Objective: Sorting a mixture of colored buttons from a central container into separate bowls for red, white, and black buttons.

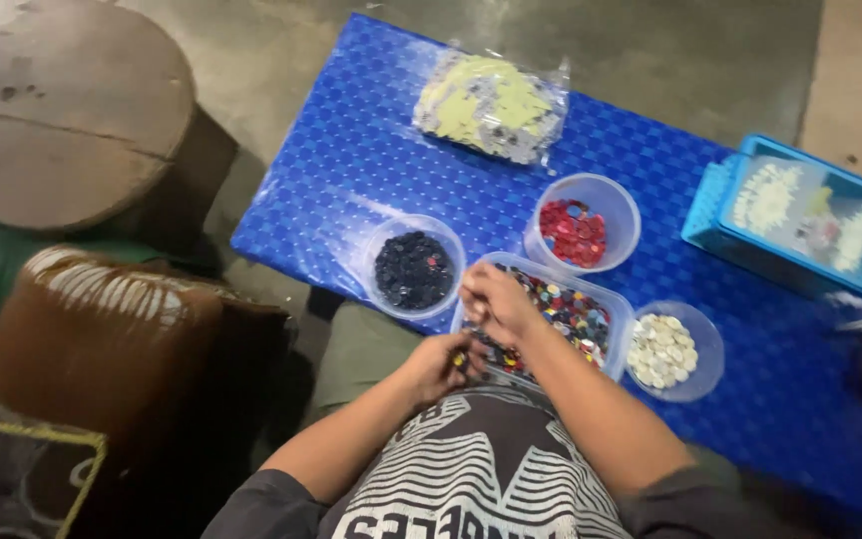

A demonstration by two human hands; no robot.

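Head view, looking down over the person's chest at a low table covered in blue patterned plastic sheet (351, 160)

Right hand (496, 302): curled, fingers bunched together over the near-left corner of the clear rectangular plastic tub of mixed-colour buttons (571, 311). Fingertips point down into the tub; whether they pinch a button cannot be told, the fingers hide it

Left hand (443, 366): loosely closed, held just off the tub's near edge, close to the body. A small yellowish button (460, 359) shows at the fingertips and appears to be held there; the rest of the palm is hidden

The two hands are near each other, not touching

Around the tub, all on the blue sheet:
- round clear cup of dark navy buttons (413, 268), just beside the tub on its left
- round clear cup of red buttons (581, 222), behind the tub, touching or nearly touching its far rim
- round clear bowl of cream-white buttons (670, 349), just beside the tub on its right
- clear plastic bag of pale yellow and white buttons (491, 105), lying flat at the far side of the table, well apart from the cups
- light blue plastic box with clear lid (800, 215), at the far right edge

Left of the table: a round worn wooden stool top (62, 110) and a brown cushioned seat (102, 339), both well apart from the hands
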